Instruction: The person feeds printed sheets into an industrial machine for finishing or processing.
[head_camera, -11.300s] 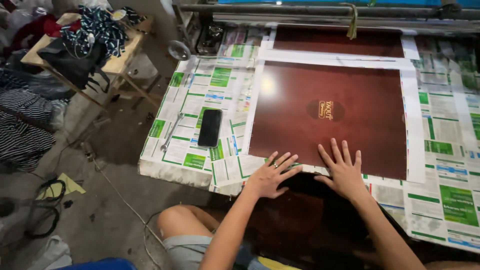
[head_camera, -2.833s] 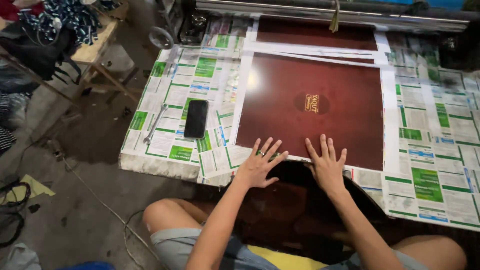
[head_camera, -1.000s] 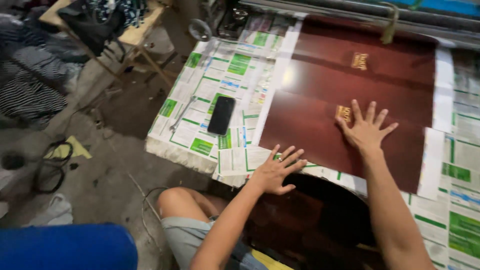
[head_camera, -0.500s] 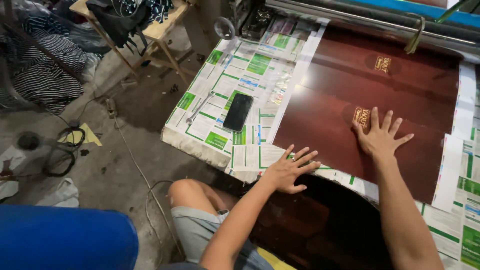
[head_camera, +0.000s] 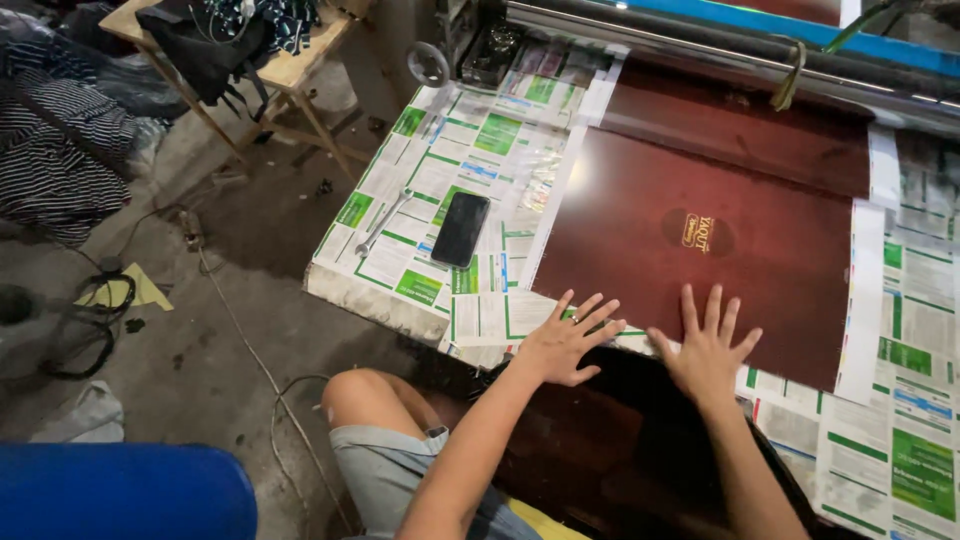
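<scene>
Both hands flat, palms down, at near edge of a glossy dark-red sheet (head_camera: 700, 230) w/ a gold oval emblem (head_camera: 697, 231). Left hand (head_camera: 562, 343) sits on the sheet's near-left corner, fingers spread, partly over the newspaper (head_camera: 470, 150) lining the surface. Right hand (head_camera: 708, 352) just beside it, fingers (head_camera: 688, 308) spread too, pinching nothing. Sheet lies flat mid-surface; far edge meets a second red sheet under a metal roller bar (head_camera: 720, 45). Smooth, reflective, rectangular. Left of sheet: black phone (head_camera: 460, 228) and a metal wrench (head_camera: 382, 222), well apart from hands. Open room on newspaper at right. Surface's left edge drops to concrete floor w/ cables.
</scene>
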